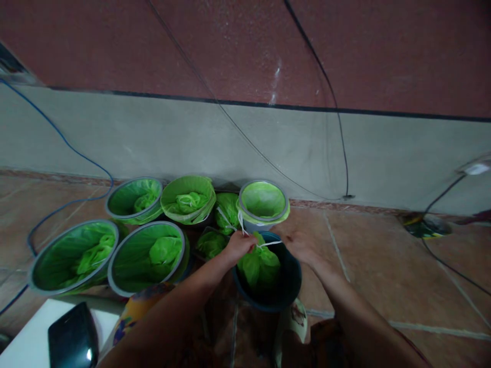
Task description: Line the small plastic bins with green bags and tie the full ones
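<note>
Left hand [238,245] clenched on drawstring [270,244] of green bag [258,266]. The bag sits in dark bucket [287,286] just below the grip. Right hand [302,247] at the string's far end; grip state cannot be told.

Crumpled green bag [258,266] inside dark bucket [292,280]

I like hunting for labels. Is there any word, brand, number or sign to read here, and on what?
No text can be read.
Bag gripped by the left hand, dark bin, lined bins: no writing shows.
Black device: no mark visible.
Clothing: a blurred pattern, no letters.
</note>
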Demonstrator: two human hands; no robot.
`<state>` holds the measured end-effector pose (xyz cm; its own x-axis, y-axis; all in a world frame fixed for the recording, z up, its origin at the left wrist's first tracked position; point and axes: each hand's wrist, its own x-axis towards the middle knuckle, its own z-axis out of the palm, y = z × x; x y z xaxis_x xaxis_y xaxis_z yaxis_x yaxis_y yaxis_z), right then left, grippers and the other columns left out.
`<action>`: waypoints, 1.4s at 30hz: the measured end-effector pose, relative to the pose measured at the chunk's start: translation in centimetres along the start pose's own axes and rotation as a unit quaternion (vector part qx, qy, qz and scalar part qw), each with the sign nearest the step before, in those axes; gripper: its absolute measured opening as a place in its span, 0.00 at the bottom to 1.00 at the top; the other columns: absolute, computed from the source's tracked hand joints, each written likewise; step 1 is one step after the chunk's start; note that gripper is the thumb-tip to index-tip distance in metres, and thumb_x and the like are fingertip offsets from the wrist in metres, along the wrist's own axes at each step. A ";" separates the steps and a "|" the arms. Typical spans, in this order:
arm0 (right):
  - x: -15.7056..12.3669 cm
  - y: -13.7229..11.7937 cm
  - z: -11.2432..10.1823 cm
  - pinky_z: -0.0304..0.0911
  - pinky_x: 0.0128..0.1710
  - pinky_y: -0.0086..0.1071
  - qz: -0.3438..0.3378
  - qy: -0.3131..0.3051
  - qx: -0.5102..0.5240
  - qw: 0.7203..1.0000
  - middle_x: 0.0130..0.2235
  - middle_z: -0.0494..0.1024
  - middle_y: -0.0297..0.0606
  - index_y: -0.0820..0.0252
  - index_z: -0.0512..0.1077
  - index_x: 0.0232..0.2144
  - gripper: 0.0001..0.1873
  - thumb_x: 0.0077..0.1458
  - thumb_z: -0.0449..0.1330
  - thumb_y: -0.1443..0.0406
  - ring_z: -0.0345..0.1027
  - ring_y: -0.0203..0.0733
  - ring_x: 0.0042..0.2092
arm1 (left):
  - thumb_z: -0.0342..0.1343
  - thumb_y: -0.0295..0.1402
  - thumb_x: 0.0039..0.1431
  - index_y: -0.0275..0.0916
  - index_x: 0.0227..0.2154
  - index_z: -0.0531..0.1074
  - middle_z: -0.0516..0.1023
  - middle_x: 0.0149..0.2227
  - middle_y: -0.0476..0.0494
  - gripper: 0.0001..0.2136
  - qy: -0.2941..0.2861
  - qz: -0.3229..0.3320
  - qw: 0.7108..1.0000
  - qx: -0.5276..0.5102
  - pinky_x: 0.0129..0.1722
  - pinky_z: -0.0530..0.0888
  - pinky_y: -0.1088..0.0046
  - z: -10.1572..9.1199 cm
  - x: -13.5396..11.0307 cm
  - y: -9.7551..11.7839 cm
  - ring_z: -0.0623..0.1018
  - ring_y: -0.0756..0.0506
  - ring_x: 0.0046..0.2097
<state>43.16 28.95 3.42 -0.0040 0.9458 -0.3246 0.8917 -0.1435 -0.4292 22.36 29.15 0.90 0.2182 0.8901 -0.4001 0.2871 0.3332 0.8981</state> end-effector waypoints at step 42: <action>-0.8 -2.0 2.5 0.50 0.20 0.24 -0.049 -0.193 0.407 0.892 0.22 0.72 0.29 0.58 0.75 0.35 0.16 0.41 0.55 0.66 0.62 0.30 0.22 | 0.51 0.32 0.61 0.36 0.32 0.77 0.80 0.33 0.44 0.10 -0.149 0.257 0.949 0.105 0.37 0.71 0.76 0.9 -1.5 -0.3 0.76 0.49 0.34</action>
<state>40.29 27.71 2.44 -0.3595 0.8169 -0.4511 0.2564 -0.3784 -0.8894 22.83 27.39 1.09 0.6251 0.7803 0.0191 0.2440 -0.2186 0.9448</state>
